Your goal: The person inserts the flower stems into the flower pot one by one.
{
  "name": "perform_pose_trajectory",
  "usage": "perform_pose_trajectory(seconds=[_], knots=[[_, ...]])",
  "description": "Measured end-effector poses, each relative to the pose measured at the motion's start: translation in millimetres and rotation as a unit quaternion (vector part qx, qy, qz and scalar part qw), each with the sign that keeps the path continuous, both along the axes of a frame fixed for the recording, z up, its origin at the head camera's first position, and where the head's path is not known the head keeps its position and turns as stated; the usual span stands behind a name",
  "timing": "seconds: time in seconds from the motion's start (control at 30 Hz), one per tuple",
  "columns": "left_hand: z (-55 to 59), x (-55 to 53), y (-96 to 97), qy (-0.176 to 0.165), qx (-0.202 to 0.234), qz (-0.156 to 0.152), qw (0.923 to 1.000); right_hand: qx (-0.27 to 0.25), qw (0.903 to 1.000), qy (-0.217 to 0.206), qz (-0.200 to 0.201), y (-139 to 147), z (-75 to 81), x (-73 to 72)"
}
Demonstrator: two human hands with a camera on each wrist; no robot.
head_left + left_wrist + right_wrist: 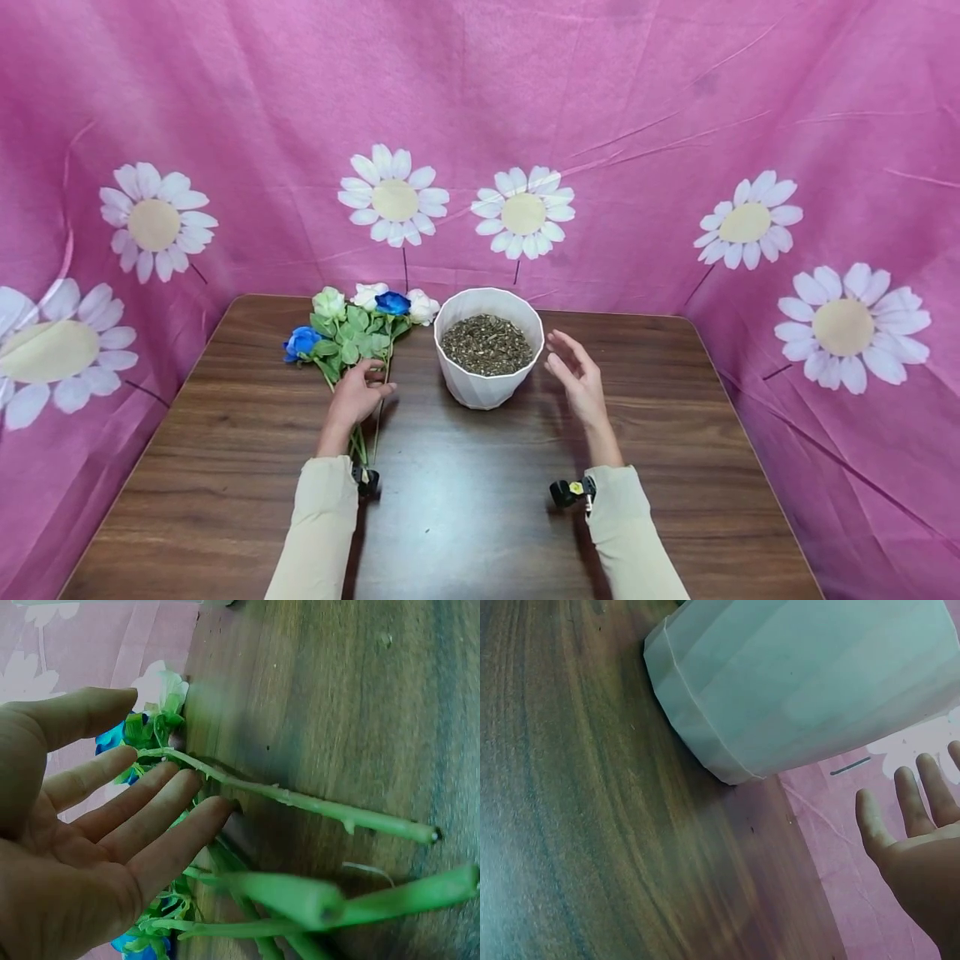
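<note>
Nearest, at six o'clock, the wood-grained counter (465, 533) is crossed by two pale sleeves (311, 525), with a small black device (365, 481) worn at each wrist. Beyond these, the hands are held apart from each other. The left hand (356, 398), at about eight o'clock from the white pot (480, 390), is held by the green stems (345, 813), its fingers extended and thumb spread; whether the stems are touched cannot be told. The right hand (583, 387), at four o'clock, is held just beside the pot, a gap between, its fingers loosely extended. A bunch of flowers (356, 333) is laid at nine o'clock from the pot, blue, white and pale green blooms (392, 302) being mixed in it. The pot, stood upright towards the counter's far edge, is part-filled with dark, crumbly matter (487, 346). At twelve o'clock, the counter is backed by pink cloth (637, 83) printed with white daisies (522, 214).
</note>
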State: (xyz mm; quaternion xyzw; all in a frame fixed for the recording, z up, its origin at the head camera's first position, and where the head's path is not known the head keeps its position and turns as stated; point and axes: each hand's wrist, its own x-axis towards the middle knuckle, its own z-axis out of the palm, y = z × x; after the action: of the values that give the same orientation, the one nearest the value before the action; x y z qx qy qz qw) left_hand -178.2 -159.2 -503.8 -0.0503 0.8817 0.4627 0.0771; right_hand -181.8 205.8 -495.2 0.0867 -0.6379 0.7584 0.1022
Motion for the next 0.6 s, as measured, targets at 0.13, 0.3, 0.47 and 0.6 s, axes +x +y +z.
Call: perform_pose_trajectory(seconds=[0.13,0.3,0.47,0.6], knots=[[-0.7,0.1,3.3,0.001,-0.020,0.001,0.9998,-0.023,0.9997,0.001,0.009,-3,2.2,-0.2],[-6.7,-1.9,4.5,-0.003,-0.012,0.000,0.9999,-0.027,0.9993,-0.004,0.023,-7,3.8,-1.8],[-12.4,-3.7,3.9,-0.015,0.017,0.016,0.9996,-0.031,0.9991,-0.009,0.026,-11,5.9,-3.6],[-14.2,-3.9,4.1,-0.019,0.034,0.024,0.9989,-0.035,0.9986,-0.016,0.035,-12,7.1,-4.9]])
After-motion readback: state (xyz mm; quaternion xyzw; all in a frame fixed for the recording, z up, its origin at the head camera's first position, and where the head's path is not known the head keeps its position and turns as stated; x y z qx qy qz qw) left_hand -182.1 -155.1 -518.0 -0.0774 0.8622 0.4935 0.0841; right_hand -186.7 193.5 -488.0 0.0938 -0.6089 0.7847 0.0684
